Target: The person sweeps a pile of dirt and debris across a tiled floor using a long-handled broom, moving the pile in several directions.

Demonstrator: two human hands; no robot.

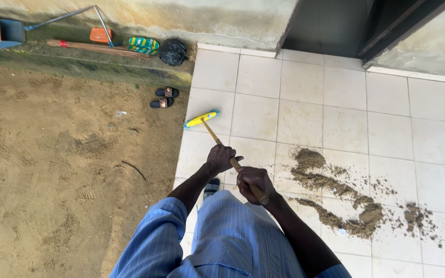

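I hold a wooden-handled broom (pixel 213 135) with both hands. Its yellow and blue head (pixel 201 119) rests on the pale floor tiles (pixel 305 110) near the left tile edge. My left hand (pixel 220 158) grips the handle further down, and my right hand (pixel 253 184) grips the handle's near end. Streaks of sandy dirt (pixel 336 193) lie on the tiles to the right of my hands. My blue striped sleeves and shirt fill the bottom of the view.
Bare sandy ground (pixel 63 170) lies left of the tiles. A pair of black sandals (pixel 164 98) sits near the tile edge. By the wall lie a blue dustpan (pixel 5 32), a stick broom (pixel 96 48), a striped bag (pixel 143 45) and a black bag (pixel 173 52).
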